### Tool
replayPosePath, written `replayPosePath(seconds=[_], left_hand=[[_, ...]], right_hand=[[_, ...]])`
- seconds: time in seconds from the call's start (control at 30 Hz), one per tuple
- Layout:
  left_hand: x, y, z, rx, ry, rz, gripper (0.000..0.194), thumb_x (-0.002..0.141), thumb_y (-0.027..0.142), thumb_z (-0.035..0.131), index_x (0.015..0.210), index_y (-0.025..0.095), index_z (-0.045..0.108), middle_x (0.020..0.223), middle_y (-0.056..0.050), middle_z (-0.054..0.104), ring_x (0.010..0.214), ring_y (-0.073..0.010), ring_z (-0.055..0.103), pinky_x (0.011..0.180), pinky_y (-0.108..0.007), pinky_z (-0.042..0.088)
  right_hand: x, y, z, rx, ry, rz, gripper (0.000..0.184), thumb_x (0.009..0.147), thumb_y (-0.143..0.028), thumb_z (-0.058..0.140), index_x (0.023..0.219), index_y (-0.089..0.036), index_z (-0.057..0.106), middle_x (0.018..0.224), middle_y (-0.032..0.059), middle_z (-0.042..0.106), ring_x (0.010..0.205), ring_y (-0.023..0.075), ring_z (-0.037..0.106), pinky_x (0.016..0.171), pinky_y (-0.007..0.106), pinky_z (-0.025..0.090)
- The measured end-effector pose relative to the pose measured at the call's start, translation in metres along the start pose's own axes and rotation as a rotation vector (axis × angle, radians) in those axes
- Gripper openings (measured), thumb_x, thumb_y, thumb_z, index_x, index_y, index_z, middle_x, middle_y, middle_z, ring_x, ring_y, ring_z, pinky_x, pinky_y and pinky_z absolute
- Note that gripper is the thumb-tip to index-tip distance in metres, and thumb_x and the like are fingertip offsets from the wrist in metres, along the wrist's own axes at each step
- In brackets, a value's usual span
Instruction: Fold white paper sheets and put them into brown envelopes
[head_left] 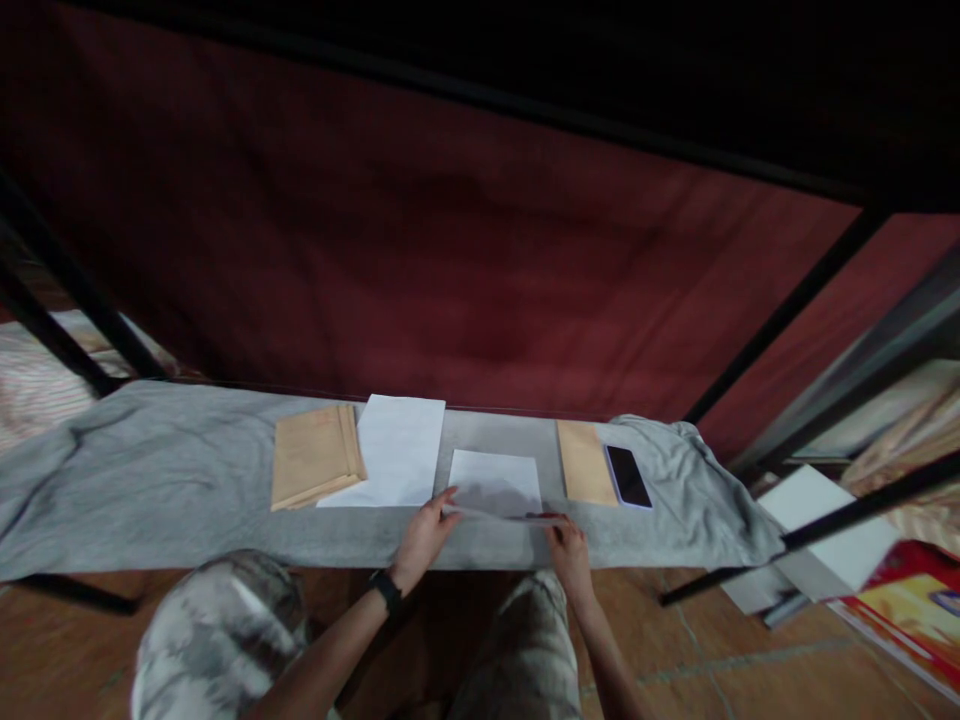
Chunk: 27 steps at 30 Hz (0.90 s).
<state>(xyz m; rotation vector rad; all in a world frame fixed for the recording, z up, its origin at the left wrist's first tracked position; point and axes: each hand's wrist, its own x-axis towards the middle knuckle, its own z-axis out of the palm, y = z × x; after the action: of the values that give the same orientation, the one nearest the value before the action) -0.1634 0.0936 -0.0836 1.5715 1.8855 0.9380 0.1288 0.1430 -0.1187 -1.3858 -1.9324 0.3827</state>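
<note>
Left hand (pixel 426 540) and right hand (pixel 568 550) each pinch one end of the white paper sheet (pixel 495 485), at the near edge of the gray cloth-covered tabletop (pixel 495 548); brown paper envelopes (pixel 311 455) left.

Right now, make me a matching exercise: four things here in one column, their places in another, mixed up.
1. Phone
2. Stack of brown envelopes
3. Held paper
4. Dark wristband

A. Between left hand and right hand
B. Overlapping the large white sheet
C. Around the left wrist
D. Right of the lone brown envelope

Pairs: 1-D, 2-B, 3-A, 4-C
</note>
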Motion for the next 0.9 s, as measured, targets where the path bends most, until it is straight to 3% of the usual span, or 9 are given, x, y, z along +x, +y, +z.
replayPosePath(seconds=[0.13, 0.27, 0.43, 0.67, 0.8, 0.9], left_hand=[[0.012, 0.009, 0.006, 0.085, 0.043, -0.131, 0.050, 0.090, 0.024, 0.058, 0.138, 0.018, 0.050, 0.117, -0.011, 0.072, 0.106, -0.0237, 0.068, 0.092, -0.034, 0.051], [0.016, 0.013, 0.008, 0.135, 0.082, -0.152, 0.070, 0.090, 0.024, 0.058, 0.154, 0.021, 0.027, 0.123, -0.012, 0.070, 0.104, -0.0241, 0.070, 0.088, -0.032, 0.051], [0.017, 0.011, 0.012, 0.075, 0.070, -0.150, 0.081, 0.087, 0.017, 0.058, 0.157, 0.021, 0.016, 0.118, -0.010, 0.071, 0.097, -0.0226, 0.071, 0.085, -0.031, 0.051], [0.015, -0.003, 0.024, 0.022, 0.146, 0.059, 0.076, 0.082, 0.010, 0.051, 0.153, 0.024, 0.027, 0.140, -0.009, 0.056, 0.123, -0.0219, 0.057, 0.105, -0.036, 0.046], [0.011, 0.001, 0.022, 0.180, 0.131, -0.015, 0.067, 0.085, 0.012, 0.050, 0.150, 0.018, 0.035, 0.129, -0.012, 0.057, 0.108, -0.0232, 0.064, 0.097, -0.036, 0.051], [0.007, 0.012, 0.022, 0.356, 0.144, 0.051, 0.060, 0.087, 0.010, 0.045, 0.146, 0.019, 0.043, 0.135, -0.013, 0.054, 0.121, -0.0254, 0.057, 0.105, -0.040, 0.045]], right_hand=[[0.010, -0.002, 0.011, -0.064, 0.054, 0.059, 0.041, 0.097, -0.041, 0.037, 0.088, -0.020, 0.072, 0.089, 0.0097, 0.073, 0.085, 0.0245, 0.067, 0.080, 0.036, 0.049], [0.012, -0.003, 0.020, -0.161, 0.102, 0.114, 0.046, 0.098, -0.046, 0.034, 0.088, -0.022, 0.072, 0.091, 0.0102, 0.070, 0.087, 0.0264, 0.063, 0.079, 0.039, 0.045], [0.013, -0.004, 0.024, -0.237, 0.139, 0.146, 0.041, 0.097, -0.044, 0.037, 0.088, -0.022, 0.070, 0.101, 0.0110, 0.068, 0.095, 0.0276, 0.058, 0.080, 0.040, 0.042], [0.008, 0.003, 0.027, -0.257, 0.131, 0.084, 0.029, 0.095, -0.035, 0.043, 0.083, -0.020, 0.065, 0.105, 0.0121, 0.064, 0.100, 0.0272, 0.056, 0.085, 0.041, 0.042], [0.004, 0.004, 0.028, -0.279, 0.158, 0.072, 0.023, 0.095, -0.032, 0.044, 0.089, -0.019, 0.063, 0.110, 0.0146, 0.062, 0.103, 0.0282, 0.055, 0.088, 0.043, 0.044], [0.008, -0.004, 0.030, -0.261, 0.186, 0.052, 0.026, 0.096, -0.031, 0.043, 0.105, -0.017, 0.062, 0.124, 0.0177, 0.058, 0.114, 0.0309, 0.053, 0.093, 0.048, 0.044]])
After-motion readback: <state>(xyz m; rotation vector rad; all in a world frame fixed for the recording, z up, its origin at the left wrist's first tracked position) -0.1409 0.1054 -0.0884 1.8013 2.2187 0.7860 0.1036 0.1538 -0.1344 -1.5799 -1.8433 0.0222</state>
